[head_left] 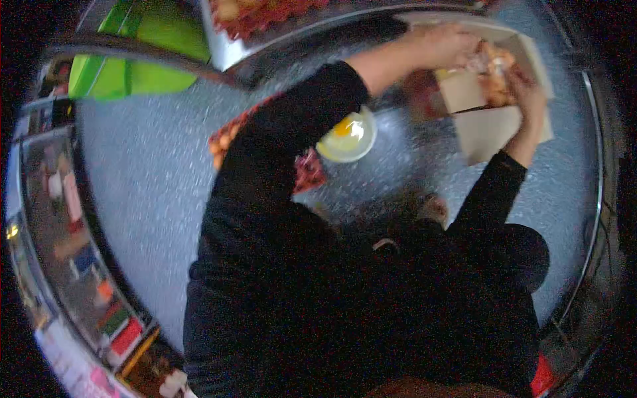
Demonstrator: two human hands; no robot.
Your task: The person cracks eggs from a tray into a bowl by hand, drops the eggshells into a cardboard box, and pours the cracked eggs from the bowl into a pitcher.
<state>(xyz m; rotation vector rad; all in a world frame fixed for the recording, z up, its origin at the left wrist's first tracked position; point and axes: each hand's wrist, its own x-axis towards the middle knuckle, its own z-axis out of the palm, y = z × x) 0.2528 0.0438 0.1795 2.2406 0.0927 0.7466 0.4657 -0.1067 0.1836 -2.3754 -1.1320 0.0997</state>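
A cardboard box (488, 129) with its flaps raised sits on the floor at the upper right. Orange-brown rounded pieces (494, 69), like eggs or eggshells, fill part of it. My left hand (451, 46) reaches over the box's left side, fingers curled at the contents and blurred. From the right, my right hand (529, 96) bends its fingers inward against the same pieces. What either hand grips is too smeared to name. Nearer me, a pale bowl (365, 142) holds raw egg with a yellow yolk.
A reddish egg tray (308, 171) with brown eggs (225, 140) lies partly behind my left sleeve. Another egg tray (265, 14) is at the top edge, beside a bright green plastic object (142, 76). Shelves with assorted goods (79, 259) line the left.
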